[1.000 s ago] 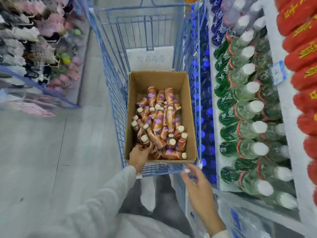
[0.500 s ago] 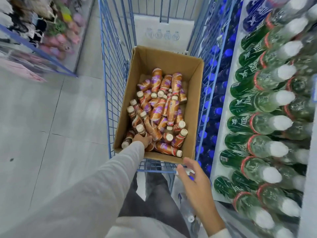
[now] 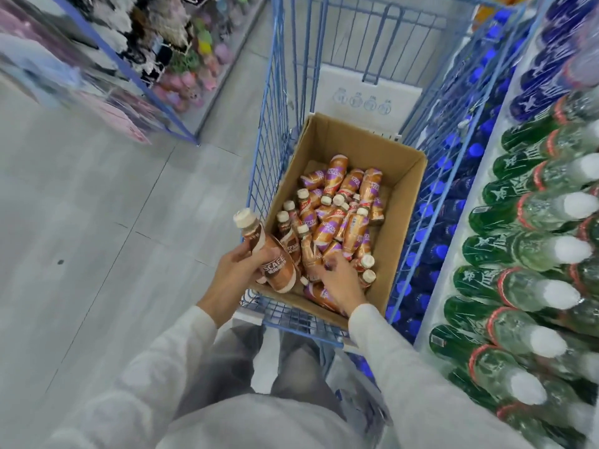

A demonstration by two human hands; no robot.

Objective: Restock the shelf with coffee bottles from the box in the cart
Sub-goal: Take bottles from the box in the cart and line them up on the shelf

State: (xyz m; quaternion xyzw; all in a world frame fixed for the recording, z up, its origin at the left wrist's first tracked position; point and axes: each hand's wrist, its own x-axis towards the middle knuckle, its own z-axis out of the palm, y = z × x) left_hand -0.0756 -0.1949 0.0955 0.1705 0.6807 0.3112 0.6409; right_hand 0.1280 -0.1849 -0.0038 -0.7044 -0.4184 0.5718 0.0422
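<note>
One coffee bottle out of the box, the other hand down among the rest.

Left of centre, the left hand (image 3: pixel 238 270) wraps its fingers and thumb round the held coffee bottle (image 3: pixel 274 257), which tilts with its cream cap toward the upper left, just outside the near left corner of the cardboard box (image 3: pixel 402 222). The box sits in the blue wire cart (image 3: pixel 269 140) at mid-frame, and the pile of coffee bottles (image 3: pixel 337 215) lies jumbled inside it. The right hand (image 3: pixel 338 281) reaches into the near end of the box, fingers bent onto the pile; whether it grips one I cannot tell. The shelf (image 3: pixel 479 163) runs down the right edge of the frame, stacked with green bottles (image 3: pixel 518 247).
</note>
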